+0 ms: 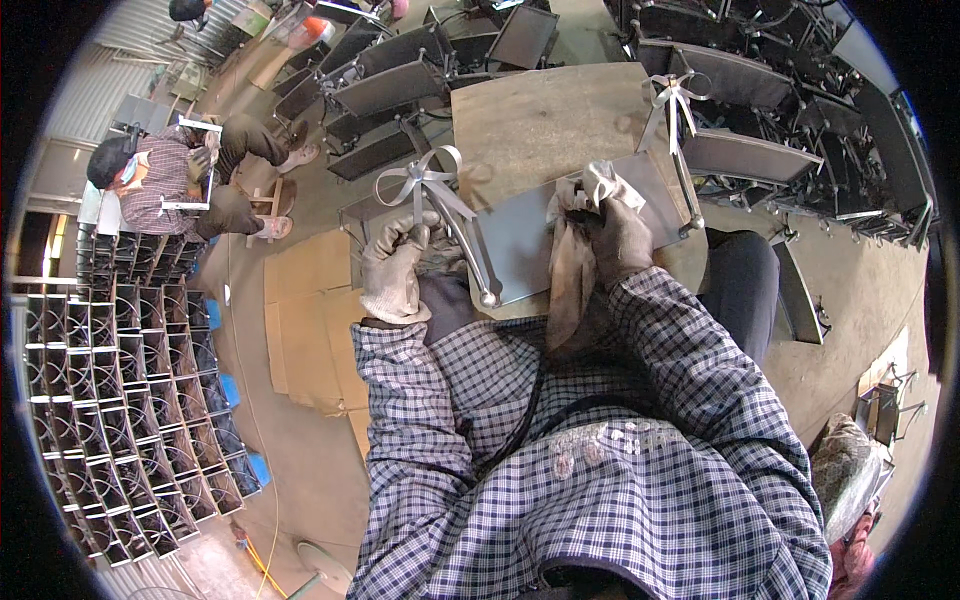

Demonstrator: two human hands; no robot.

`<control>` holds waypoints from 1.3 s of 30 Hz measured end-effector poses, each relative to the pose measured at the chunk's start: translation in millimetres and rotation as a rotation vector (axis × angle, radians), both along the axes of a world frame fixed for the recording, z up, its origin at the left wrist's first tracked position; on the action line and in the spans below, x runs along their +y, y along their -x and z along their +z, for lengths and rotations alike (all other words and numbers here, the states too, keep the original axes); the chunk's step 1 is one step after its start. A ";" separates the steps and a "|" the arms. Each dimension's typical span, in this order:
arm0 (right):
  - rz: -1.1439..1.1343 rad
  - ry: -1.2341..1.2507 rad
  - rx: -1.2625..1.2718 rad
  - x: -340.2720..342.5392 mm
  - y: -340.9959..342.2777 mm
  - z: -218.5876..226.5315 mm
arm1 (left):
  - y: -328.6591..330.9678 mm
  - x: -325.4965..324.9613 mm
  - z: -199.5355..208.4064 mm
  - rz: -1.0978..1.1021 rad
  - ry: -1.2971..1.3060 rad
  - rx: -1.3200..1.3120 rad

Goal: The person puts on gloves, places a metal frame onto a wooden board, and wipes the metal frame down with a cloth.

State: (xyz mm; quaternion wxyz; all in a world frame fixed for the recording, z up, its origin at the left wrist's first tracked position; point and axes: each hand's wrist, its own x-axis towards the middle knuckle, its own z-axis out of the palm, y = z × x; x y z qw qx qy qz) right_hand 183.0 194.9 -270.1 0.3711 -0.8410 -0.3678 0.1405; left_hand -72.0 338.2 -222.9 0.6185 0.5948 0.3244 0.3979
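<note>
A grey metal panel (515,245) lies across my lap, with a bow-shaped metal end bracket at each side. My left hand (395,272), in a pale glove, is closed around the left bracket (455,205), just below its ribbon-like loops. Near the middle of the panel, my right hand (622,235), gloved too, is closed on a stained rag (572,270). A pale fold of this cloth sticks up above the fingers, and its brown length hangs down toward my lap. Beyond that hand stands the right bracket (678,120).
A worn board (550,105) lies just ahead, under the panel's far edge. Similar dark panels (745,160) are heaped at far left and right. Cardboard (305,310) covers floor at my left, beside stacked metal frames (120,400). A seated co-worker (165,185) holds a white frame.
</note>
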 end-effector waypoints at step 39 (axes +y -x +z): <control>-0.095 -0.414 0.534 9.0 -6.3 -45.4 | 4.6 4.8 -2.7 0.008 -0.062 0.037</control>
